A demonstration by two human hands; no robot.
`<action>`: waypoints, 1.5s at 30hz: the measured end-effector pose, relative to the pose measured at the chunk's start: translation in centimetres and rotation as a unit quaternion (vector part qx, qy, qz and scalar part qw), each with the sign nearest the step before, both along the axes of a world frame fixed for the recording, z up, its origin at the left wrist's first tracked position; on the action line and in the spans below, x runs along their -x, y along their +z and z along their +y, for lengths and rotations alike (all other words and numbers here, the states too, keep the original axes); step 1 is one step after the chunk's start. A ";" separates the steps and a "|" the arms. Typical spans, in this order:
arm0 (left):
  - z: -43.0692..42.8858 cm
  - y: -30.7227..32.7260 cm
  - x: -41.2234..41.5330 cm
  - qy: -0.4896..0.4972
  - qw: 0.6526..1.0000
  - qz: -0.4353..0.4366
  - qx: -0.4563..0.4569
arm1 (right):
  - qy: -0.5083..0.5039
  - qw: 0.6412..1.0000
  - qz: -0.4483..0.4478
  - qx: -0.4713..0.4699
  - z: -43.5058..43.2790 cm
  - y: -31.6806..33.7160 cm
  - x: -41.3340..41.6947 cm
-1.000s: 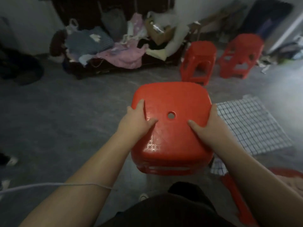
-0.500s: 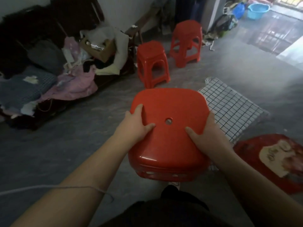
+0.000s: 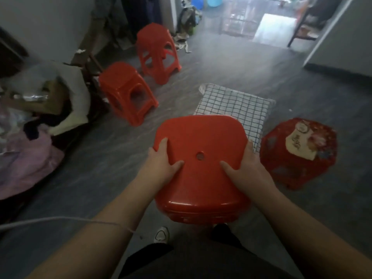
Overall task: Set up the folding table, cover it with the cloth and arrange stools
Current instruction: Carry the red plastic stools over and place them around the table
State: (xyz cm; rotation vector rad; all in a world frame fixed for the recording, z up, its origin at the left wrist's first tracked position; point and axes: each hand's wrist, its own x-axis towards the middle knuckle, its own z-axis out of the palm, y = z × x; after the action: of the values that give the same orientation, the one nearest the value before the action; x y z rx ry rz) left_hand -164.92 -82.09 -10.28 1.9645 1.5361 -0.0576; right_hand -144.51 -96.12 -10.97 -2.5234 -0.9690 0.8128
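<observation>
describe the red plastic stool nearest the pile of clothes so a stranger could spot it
Find the heap of pink and white clothes along the room's left side. Just past its far end a red plastic stool stands on the grey floor. It is shorter than the taller red stool stack behind it, and nobody holds it.

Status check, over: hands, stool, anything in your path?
Left hand and right hand grip the red stool by its seat edges. Checked cloth lies folded on the floor beyond it, round red printed object at right. Other stools stand back left.
</observation>
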 end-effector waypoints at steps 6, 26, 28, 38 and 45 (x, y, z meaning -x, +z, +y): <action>1.6 -1.5 4.3 -0.129 0.992 -0.012 -0.001 | -0.126 0.992 -0.004 -0.005 -2.9 -0.2 8.3; -4.3 -19.0 7.4 -0.230 0.972 0.031 0.034 | -0.283 0.956 0.080 -0.012 -10.8 -18.2 15.4; -4.8 -23.5 6.9 -0.226 0.972 0.044 0.035 | -0.298 0.951 0.086 -0.019 -11.2 -23.0 15.1; -5.2 -44.2 6.9 -0.198 0.977 0.042 0.064 | -0.310 0.946 0.088 -0.026 -11.3 -44.7 14.5; -5.4 -49.1 7.2 -0.190 0.981 0.022 0.032 | -0.302 0.948 0.093 -0.029 -11.2 -49.8 14.5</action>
State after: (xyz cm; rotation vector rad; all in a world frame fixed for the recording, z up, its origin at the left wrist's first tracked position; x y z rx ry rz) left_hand -172.12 -87.53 -59.42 2.1902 1.1499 -0.3078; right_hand -159.01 -107.27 -60.75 -2.4185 -0.1289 0.7818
